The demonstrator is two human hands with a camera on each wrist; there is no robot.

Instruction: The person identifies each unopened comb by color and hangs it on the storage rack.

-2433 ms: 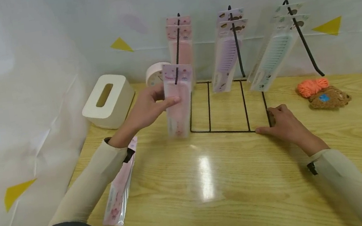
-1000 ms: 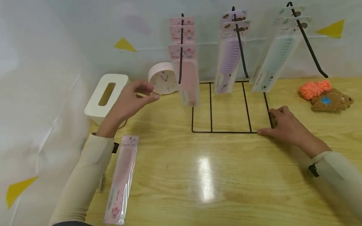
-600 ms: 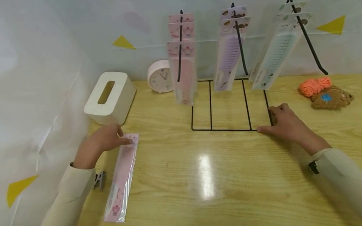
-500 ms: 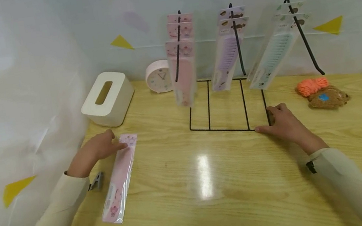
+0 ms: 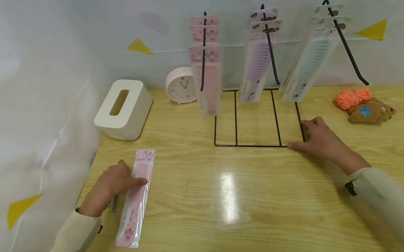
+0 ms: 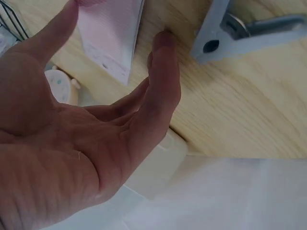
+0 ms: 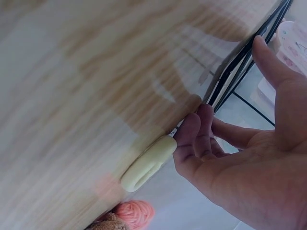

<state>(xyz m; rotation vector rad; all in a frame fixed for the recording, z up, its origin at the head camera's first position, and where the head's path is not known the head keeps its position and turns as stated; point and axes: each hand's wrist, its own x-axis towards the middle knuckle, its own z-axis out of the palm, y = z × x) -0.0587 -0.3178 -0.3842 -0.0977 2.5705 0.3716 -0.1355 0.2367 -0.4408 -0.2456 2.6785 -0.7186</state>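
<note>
A packaged pink comb (image 5: 135,204) lies on the table at the left. My left hand (image 5: 111,184) is over its left side, thumb at the package, while the left wrist view shows the other fingers loosely bent and apart from it. My right hand (image 5: 320,139) holds the front right corner of a black wire display rack (image 5: 259,146), thumb at the front wire and fingers at the side wire. From the rack's hooks hang packaged pink combs (image 5: 208,80), purple combs (image 5: 255,66) and green combs (image 5: 307,64).
A grey clip (image 6: 225,36) lies beside the left hand. Behind stand a white tissue box (image 5: 122,111) and a pink clock (image 5: 181,86). Orange yarn (image 5: 352,98) and a brown fuzzy item (image 5: 370,111) lie at right. A pale yellow rounded object (image 7: 148,163) shows near the right fingers.
My left hand has let go of a pink comb package, now hanging on the left hook. It came down left and slid along the lying package toward me. My right hand stays put.
</note>
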